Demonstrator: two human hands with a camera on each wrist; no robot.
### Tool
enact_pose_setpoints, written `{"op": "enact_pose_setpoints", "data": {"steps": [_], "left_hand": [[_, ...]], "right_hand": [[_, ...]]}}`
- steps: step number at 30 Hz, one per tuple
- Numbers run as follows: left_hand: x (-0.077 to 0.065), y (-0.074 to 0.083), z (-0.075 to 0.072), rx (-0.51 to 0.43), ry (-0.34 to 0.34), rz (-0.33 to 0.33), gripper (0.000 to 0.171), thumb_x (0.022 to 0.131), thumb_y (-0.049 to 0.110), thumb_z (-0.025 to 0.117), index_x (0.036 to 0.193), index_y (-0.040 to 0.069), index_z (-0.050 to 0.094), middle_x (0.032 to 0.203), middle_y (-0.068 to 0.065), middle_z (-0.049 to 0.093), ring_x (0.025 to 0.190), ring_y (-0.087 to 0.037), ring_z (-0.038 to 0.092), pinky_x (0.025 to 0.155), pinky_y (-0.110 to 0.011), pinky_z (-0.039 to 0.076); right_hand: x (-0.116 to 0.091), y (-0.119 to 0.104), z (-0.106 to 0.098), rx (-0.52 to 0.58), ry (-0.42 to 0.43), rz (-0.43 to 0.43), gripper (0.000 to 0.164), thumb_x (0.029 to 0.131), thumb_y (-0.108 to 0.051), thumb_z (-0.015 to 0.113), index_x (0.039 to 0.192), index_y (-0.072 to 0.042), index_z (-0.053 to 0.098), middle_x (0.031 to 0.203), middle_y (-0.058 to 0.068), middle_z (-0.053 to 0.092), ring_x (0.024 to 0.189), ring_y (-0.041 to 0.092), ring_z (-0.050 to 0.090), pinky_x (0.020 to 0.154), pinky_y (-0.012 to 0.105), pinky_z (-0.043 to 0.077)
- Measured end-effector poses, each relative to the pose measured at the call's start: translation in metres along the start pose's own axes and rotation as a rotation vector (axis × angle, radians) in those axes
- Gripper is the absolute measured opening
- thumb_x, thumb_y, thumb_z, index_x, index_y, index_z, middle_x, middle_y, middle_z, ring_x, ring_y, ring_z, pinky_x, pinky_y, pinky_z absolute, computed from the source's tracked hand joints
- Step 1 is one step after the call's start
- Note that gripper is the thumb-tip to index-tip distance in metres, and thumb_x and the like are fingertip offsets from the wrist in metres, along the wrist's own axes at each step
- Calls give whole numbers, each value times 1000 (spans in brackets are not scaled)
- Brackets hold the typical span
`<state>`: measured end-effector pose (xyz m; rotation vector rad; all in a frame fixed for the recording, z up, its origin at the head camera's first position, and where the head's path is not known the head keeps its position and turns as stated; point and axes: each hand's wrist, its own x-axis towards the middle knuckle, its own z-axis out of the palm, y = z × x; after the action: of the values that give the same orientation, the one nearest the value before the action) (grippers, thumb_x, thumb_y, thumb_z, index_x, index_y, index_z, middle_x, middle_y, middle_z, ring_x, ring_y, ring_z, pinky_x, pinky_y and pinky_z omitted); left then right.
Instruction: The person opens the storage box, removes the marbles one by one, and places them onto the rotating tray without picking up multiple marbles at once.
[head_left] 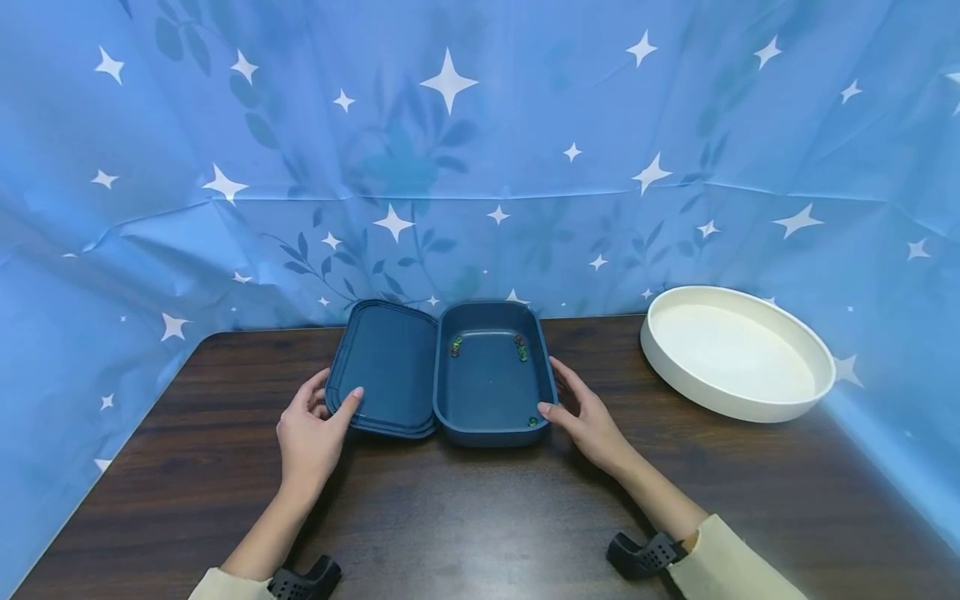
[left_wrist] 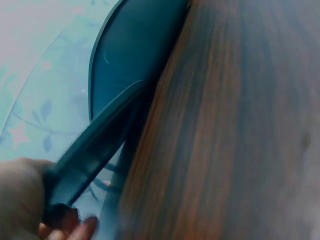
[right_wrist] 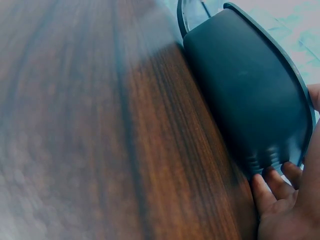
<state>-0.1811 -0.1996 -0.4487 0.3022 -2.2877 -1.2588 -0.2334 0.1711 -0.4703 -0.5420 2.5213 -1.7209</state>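
Observation:
A dark blue rectangular box (head_left: pixel 491 385) stands uncovered on the table. Several small glassy beads, green and reddish, lie inside: a short row by the left wall (head_left: pixel 456 346), another by the right wall (head_left: pixel 521 347) and one at the near right corner (head_left: pixel 532 422). Left of the box is its matching lid (head_left: pixel 390 367), its right edge against the box. My left hand (head_left: pixel 311 437) grips the lid's left edge, thumb on top and fingers underneath; in the left wrist view the lid (left_wrist: pixel 97 145) slants up off the table. My right hand (head_left: pixel 588 421) holds the box's right side, thumb at the rim and fingertips (right_wrist: pixel 272 176) along the outer wall.
A round white tray (head_left: pixel 738 346) with a low wall stands at the table's back right. Behind the dark wooden table (head_left: pixel 480 508) hangs a blue curtain (head_left: pixel 525 150) with white stars. Black wrist bands (head_left: pixel 645 557) sit on both forearms.

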Motion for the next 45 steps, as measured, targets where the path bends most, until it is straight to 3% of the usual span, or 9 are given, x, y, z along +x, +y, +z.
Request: {"op": "enact_pose_setpoints", "data": {"steps": [3, 7, 11, 16, 27, 31, 36, 40, 45], "left_hand": [[0, -3, -7, 176, -84, -26, 68, 90, 39, 76, 146, 9, 52, 102, -13, 67, 53, -11, 44, 48, -27, 34], [1, -5, -10, 320, -156, -46, 76, 89, 49, 74, 150, 11, 49, 98, -14, 67, 54, -16, 48, 45, -30, 33], [2, -8, -12, 419, -183, -30, 79, 89, 53, 72, 150, 9, 49, 106, -22, 68, 71, -30, 61, 51, -39, 45], [1, -10, -14, 530, -234, 11, 79, 91, 50, 70, 146, -2, 49, 133, -29, 60, 109, -44, 65, 76, -55, 56], [0, -10, -13, 626, -268, 79, 75, 89, 46, 74, 139, -7, 56, 129, -29, 59, 108, -45, 62, 80, -56, 55], [2, -2, -8, 575, -283, 75, 68, 91, 43, 71, 141, -2, 56, 138, -28, 54, 119, -44, 52, 89, -59, 51], [5, 15, 6, 334, -363, 104, 59, 98, 35, 64, 146, 3, 51, 150, -24, 48, 139, -43, 45, 109, -63, 42], [4, 29, 23, 169, -435, 118, 57, 103, 35, 58, 150, 8, 45, 152, -18, 50, 140, -38, 48, 110, -59, 43], [4, 41, 41, 46, -504, 93, 61, 105, 46, 49, 156, 13, 36, 155, -16, 49, 141, -36, 49, 111, -57, 43]], "right_hand": [[0, 1, 0, -6, 3, -8, 71, 100, -23, 62, 161, -17, 25, 162, 18, 35, 147, 41, 38, 115, 62, 36], [1, 1, 0, -13, 4, -2, 70, 100, -22, 61, 161, -18, 25, 162, 18, 35, 147, 42, 38, 115, 62, 36], [1, 1, 1, -17, 3, 6, 70, 101, -22, 61, 161, -19, 25, 163, 18, 34, 147, 42, 38, 115, 63, 35], [1, -1, 2, -18, 0, 3, 70, 101, -22, 60, 161, -19, 25, 162, 18, 34, 146, 42, 39, 115, 63, 37], [0, 2, 1, -16, 1, -8, 70, 101, -23, 60, 161, -18, 25, 161, 18, 36, 146, 42, 40, 113, 63, 38], [-1, 1, 0, -17, 1, -13, 70, 101, -24, 60, 161, -18, 25, 161, 19, 36, 145, 42, 40, 113, 63, 38], [-1, -1, 0, -27, 3, -8, 70, 101, -23, 60, 161, -17, 25, 162, 19, 35, 147, 42, 39, 114, 63, 37], [-1, -3, 1, -41, 2, 0, 69, 101, -23, 59, 161, -16, 24, 164, 19, 33, 148, 43, 37, 115, 63, 35], [-1, -3, 2, -26, -3, -6, 69, 101, -22, 59, 161, -16, 25, 163, 18, 33, 148, 42, 37, 115, 63, 36]]}}
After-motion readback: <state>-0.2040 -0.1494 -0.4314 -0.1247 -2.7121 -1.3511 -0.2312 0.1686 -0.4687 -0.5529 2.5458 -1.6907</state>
